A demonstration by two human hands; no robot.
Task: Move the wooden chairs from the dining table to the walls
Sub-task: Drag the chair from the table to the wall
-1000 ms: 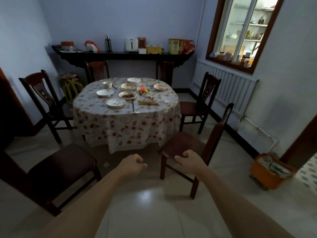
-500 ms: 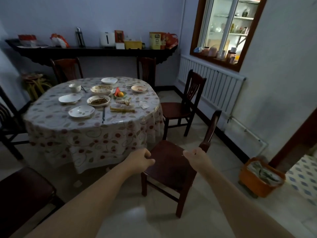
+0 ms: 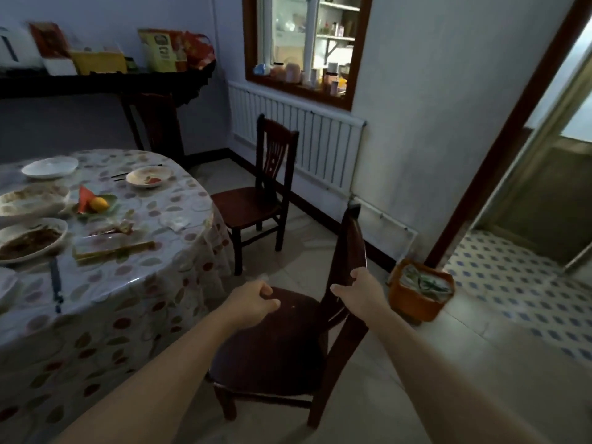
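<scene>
The nearest wooden chair (image 3: 272,350) stands just right of the round dining table (image 3: 134,293), its back toward the right wall. My right hand (image 3: 360,293) wraps around the side post of the chair's backrest, thumb on one side and fingers on the other. My left hand (image 3: 253,302) hovers over the far edge of the seat with curled fingers and nothing in it. A second wooden chair (image 3: 256,203) sits at the table's far right, in front of the radiator. A third chair (image 3: 153,123) stands behind the table under the dark shelf.
An orange bin (image 3: 419,293) full of waste sits on the floor by the right wall, close to the near chair's back. A white radiator (image 3: 307,142) runs under the window. A doorway (image 3: 528,219) opens at the right. Dirty plates cover the table.
The view has swung right and closer to the near chair. My right hand has reached its backrest and closed around it. My left hand has come over the seat.
</scene>
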